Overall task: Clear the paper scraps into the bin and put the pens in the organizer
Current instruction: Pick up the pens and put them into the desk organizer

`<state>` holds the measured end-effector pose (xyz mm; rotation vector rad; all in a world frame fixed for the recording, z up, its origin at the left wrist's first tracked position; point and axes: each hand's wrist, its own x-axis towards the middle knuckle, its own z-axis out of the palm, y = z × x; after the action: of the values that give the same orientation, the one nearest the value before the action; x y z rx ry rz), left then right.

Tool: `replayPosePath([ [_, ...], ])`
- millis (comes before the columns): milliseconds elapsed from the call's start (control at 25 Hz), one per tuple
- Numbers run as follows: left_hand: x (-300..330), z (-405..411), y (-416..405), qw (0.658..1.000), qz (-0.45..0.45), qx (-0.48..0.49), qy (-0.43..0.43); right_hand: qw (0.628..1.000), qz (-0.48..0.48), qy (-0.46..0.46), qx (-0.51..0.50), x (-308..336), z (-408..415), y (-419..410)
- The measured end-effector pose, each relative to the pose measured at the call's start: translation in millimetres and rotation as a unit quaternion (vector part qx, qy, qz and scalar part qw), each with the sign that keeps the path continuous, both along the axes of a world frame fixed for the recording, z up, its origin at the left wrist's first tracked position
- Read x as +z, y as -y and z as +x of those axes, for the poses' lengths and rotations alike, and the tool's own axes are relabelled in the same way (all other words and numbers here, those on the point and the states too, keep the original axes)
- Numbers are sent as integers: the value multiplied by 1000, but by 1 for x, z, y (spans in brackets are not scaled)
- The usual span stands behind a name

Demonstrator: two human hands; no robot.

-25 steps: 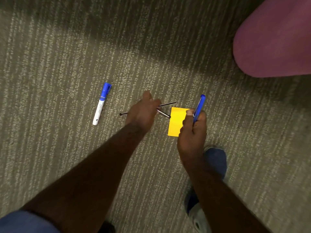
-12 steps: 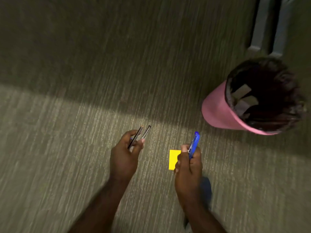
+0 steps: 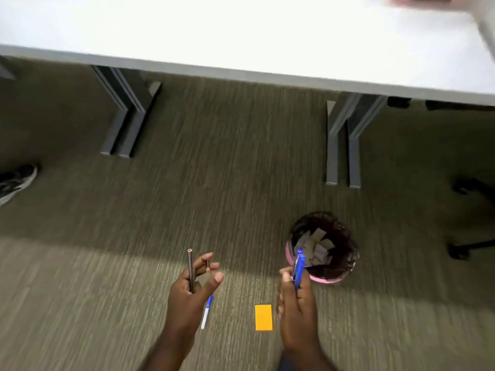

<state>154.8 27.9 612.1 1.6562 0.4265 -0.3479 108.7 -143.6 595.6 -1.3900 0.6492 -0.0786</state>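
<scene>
My left hand is closed around two thin dark pencils, their ends pointing up. A blue pen stands upright in my right hand, which is closed on it. On the carpet between my hands lie a white marker with a blue cap and a yellow sticky note. The pink bin with a dark liner stands just beyond my right hand and holds several paper scraps. No organizer shows in this view.
A white table spans the top, on two grey legs. Another person's shoe is at the left edge. A chair base with castors sits at the right.
The view has risen and tilted up, bringing the table and its legs into sight. Both hands lifted away from the floor with the pencils and the pen. The marker is visible again.
</scene>
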Motion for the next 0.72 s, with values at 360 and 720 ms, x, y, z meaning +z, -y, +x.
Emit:
replayPosePath([
  [360,161,62,79,997,53,6,51,991,-84,16,99,153,77,102],
  [720,217,273,111,984,-26,-166,53,989,-4,14,146,196,242,103],
])
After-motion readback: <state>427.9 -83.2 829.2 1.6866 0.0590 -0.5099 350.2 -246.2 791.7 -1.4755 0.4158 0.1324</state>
